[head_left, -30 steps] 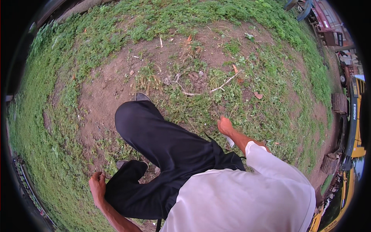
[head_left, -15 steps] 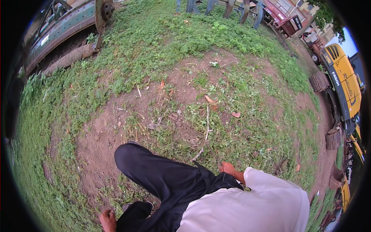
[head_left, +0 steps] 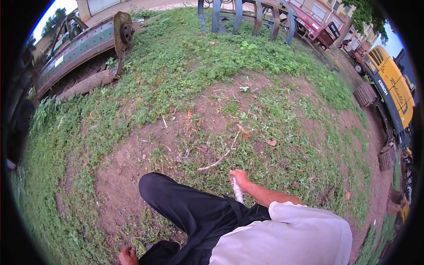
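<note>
My right hand [head_left: 240,180] is closed around the white-wrapped handle [head_left: 237,193] of a tool, held low over the cut weeds. The tool's working end is thin and dark; its shape is too faint to make out. Just beyond the hand, a pale, bent stick [head_left: 221,159] lies on the weeds, apart from it. Beside my lower leg, my left hand [head_left: 128,256] hangs at the bottom edge with its fingers curled; what they hold, if anything, is hidden. My dark-trousered knee [head_left: 154,183] is bent between the two hands.
Brown leaves [head_left: 244,132] and bare soil [head_left: 126,170] show among the weeds. A rusty green machine with a roller [head_left: 88,83] stands far left, a row of curved metal tines [head_left: 258,20] at the far side. On the right are a yellow excavator [head_left: 391,84] and a red vehicle [head_left: 316,26].
My right hand has moved forward and left, baring the white handle and more forearm. The stick's near end has swung left and away from me. My left hand stays low, fingers curled.
</note>
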A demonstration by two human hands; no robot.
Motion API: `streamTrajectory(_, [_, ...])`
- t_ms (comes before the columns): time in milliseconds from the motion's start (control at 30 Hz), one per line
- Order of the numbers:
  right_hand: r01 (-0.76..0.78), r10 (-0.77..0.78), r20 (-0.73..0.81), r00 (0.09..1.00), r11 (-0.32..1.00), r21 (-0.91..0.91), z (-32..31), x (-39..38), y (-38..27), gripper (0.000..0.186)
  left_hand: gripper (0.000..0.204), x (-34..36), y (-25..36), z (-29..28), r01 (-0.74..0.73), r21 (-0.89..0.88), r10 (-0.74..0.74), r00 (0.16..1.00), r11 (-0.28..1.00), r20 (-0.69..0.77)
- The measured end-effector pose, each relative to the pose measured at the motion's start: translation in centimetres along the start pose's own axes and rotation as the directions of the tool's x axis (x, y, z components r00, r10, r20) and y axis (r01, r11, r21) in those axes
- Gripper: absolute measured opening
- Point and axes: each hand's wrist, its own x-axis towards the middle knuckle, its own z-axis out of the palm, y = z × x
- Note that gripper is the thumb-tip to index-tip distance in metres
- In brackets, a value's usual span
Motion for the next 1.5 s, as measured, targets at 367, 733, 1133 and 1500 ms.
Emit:
streamTrajectory(367, [0.157,-0.154,0.079,0.985,0.987,-0.038,3.2,-2.3,-5.4,0.017,0.025,0.5,0.5,-0.2,0.027,-0.032,-0.026,0.999,0.999,0.043])
streamTrajectory(733, [0.723,-0.52,0.55,0.653,0.645,-0.249,11.9,-8.1,-12.0,0.029,0.033,1.6,3.3,-0.1,-0.007,0.288,-0.048,0.982,0.958,0.183])
streamTrajectory(1133, [0.917,-0.587,0.713,0.383,0.149,-0.37,15.2,-12.1,-12.5,0.031,0.041,6.7,-0.8,2.9,-0.349,0.465,0.125,0.886,0.814,0.446])
streamTrajectory(1500, [0.883,-0.679,0.61,0.409,0.124,-0.453,14.3,-11.6,-12.3,0.031,0.048,10.4,4.0,3.6,-0.277,0.484,0.03,0.889,0.83,0.457])
